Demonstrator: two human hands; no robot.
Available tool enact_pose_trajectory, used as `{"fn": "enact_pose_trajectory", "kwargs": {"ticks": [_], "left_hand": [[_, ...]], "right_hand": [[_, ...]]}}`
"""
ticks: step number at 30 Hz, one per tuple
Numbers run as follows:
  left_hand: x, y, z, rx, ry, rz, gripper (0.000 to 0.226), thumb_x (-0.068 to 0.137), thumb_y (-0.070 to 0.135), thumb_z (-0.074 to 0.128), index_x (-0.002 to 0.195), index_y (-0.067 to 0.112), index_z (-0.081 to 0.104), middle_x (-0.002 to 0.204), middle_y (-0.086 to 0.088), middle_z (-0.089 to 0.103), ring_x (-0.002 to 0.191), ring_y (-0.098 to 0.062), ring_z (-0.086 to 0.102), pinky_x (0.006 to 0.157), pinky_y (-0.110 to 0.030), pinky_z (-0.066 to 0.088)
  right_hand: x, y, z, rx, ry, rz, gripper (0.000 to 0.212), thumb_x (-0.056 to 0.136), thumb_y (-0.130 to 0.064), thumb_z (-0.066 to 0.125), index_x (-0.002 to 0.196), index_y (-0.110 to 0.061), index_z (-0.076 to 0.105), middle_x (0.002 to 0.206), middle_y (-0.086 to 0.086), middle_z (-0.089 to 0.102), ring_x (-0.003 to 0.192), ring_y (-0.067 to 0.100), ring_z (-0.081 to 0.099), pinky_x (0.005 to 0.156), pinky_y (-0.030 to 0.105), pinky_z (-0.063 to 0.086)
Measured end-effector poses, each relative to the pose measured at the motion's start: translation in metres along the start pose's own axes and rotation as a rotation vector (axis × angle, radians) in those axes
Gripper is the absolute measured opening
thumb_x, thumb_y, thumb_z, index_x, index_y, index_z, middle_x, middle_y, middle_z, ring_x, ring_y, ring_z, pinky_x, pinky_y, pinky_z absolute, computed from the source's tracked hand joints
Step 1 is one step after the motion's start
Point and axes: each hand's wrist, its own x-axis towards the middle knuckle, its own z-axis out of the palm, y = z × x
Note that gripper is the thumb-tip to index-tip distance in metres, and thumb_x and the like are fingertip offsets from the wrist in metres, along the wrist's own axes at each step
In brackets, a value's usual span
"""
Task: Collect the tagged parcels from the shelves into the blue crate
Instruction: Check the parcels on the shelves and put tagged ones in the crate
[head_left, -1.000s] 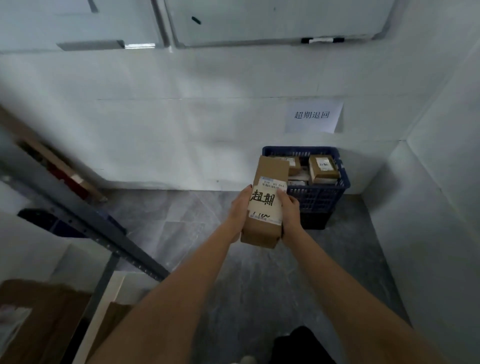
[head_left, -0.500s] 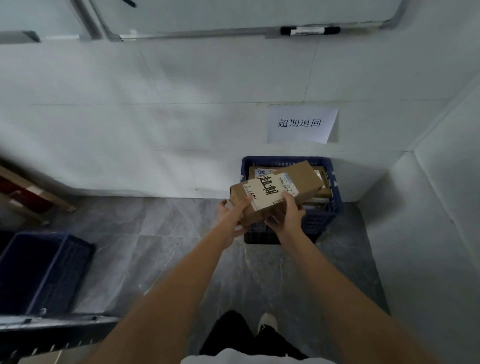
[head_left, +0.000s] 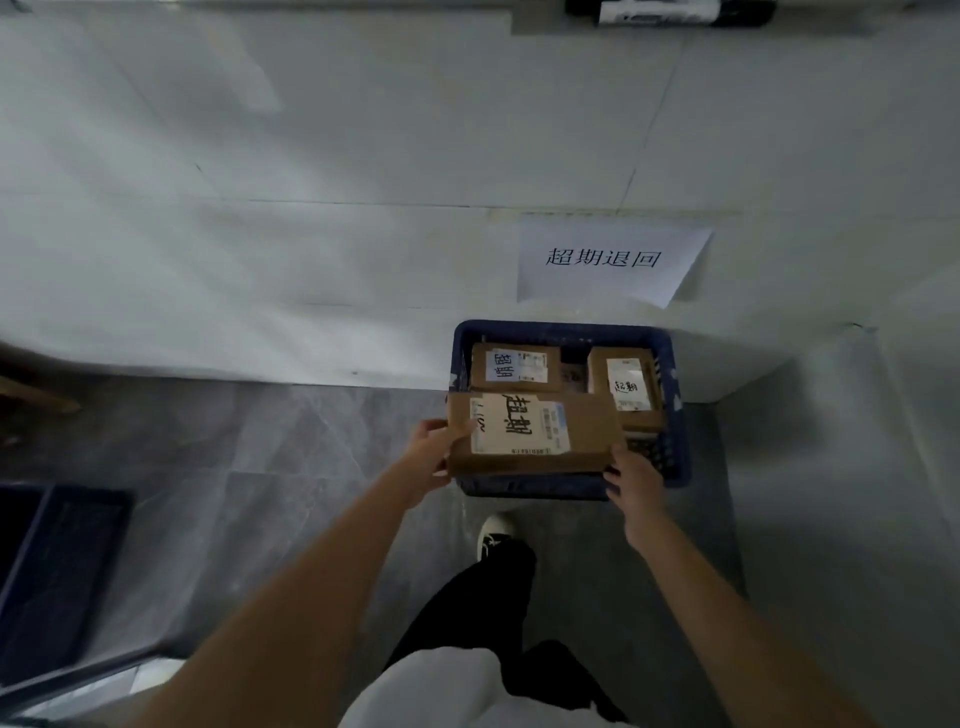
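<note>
Both hands' fingers (head_left: 457, 434) clasp the tagged parcel (head_left: 535, 434) endwise over the blue crate (head_left: 680, 415).

dim, soft, wide-angle bowing at edges

Head-worn view, steeply down, floor (head_left: 322, 467) and wall (head_left: 311, 208) ahead

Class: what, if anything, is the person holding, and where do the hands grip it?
A cardboard parcel, gripped at its two short ends: left hand and right hand.
</note>
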Motion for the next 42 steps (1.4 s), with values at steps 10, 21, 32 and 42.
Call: {"fn": "enact_pose_trajectory", "kwargs": {"ticks": [10,21,32,42], "left_hand": [[0.123,-0.023,0.032,0.208,0.174,-0.017,0.026,0.099,0.025,0.049,0.117,0.008,0.059,0.097,-0.002,0.063,0.074,-0.004,0.058,0.052,-0.008,0.045],[0.289,-0.035,0.061,0.294,0.272,-0.096,0.047,0.098,0.017,0.040,0.143,0.022,0.028,0.117,-0.014,0.060,0.106,-0.035,0.061,0.077,-0.039,0.053],[0.344,-0.052,0.055,0.340,0.374,-0.097,0.050,0.101,0.013,0.034,0.149,0.026,0.025,0.125,-0.007,0.059,0.099,-0.023,0.057,0.079,-0.031,0.045],[0.320,-0.049,0.068,0.363,0.461,0.008,0.056,0.101,0.012,0.035,0.152,0.029,0.018,0.134,-0.008,0.053,0.112,-0.027,0.056,0.093,-0.043,0.049]], "right_hand": [[0.099,0.027,0.017,-0.059,-0.034,0.237,0.044,0.101,-0.016,0.050,0.141,-0.001,0.041,0.140,0.018,0.050,0.124,0.032,0.054,0.109,0.042,0.041],[0.247,0.030,0.060,-0.228,-0.130,0.239,0.064,0.103,-0.024,0.044,0.155,-0.015,0.009,0.156,0.009,0.031,0.131,0.029,0.047,0.111,0.042,0.037],[0.309,0.040,0.088,-0.329,-0.277,0.397,0.065,0.102,-0.042,0.040,0.156,-0.020,0.010,0.158,0.002,0.027,0.135,0.024,0.043,0.113,0.042,0.035],[0.307,0.030,0.088,-0.470,-0.252,0.297,0.073,0.098,-0.055,0.037,0.156,-0.021,0.008,0.161,0.002,0.019,0.144,0.026,0.028,0.118,0.043,0.026]]}}
